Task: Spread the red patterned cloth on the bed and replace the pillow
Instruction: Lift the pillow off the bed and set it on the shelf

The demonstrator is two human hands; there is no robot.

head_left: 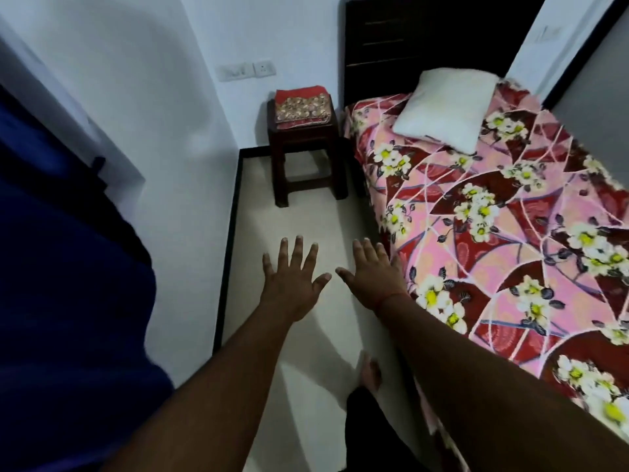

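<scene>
The folded red patterned cloth sat on the wooden stool beside the bed; we judged it soft, light, best gripped by its corners. Our left hand and right hand hovered splayed, empty.

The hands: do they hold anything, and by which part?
Nothing is held. The left hand and right hand are open with spread fingers, above the floor.

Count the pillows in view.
1. A white pillow lies tilted on the red patterned cloth at the head of the bed, by the dark headboard. Others may sit outside the frame.
</scene>
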